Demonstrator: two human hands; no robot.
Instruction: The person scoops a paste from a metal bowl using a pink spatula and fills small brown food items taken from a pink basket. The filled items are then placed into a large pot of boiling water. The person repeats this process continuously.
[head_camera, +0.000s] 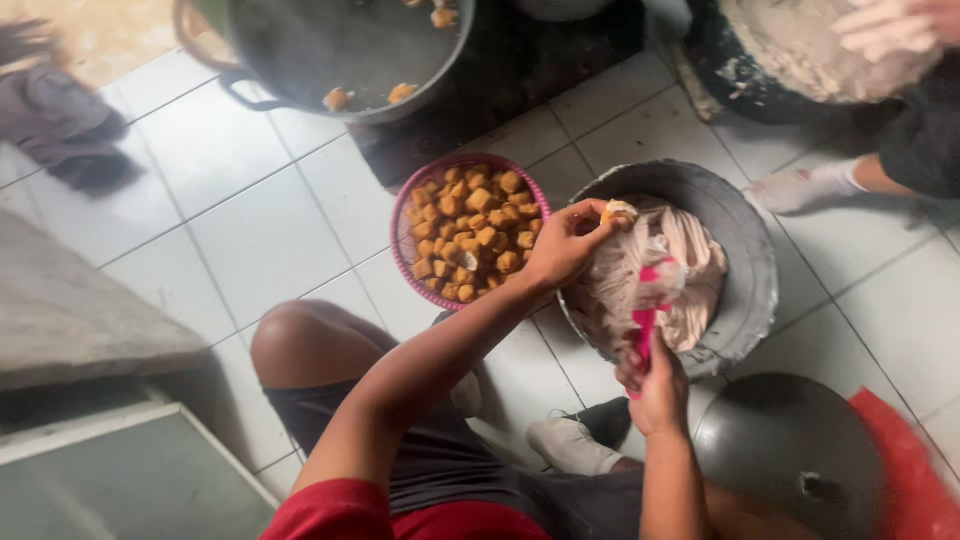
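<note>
A: What do the hands hold?

B: The left hand (562, 248) pinches a fried tofu cube (618, 212) over the grey basin (752, 262) of pale paste. The right hand (655, 378) is closed around a pink spoon (645, 322).

A: And nearby?

B: Left of the basin sits a pink basket (404, 262) of fried cubes.

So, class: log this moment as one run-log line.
left hand: holds fried tofu puff | right hand: pink plastic spoon | below: grey metal basin of pale paste
</note>
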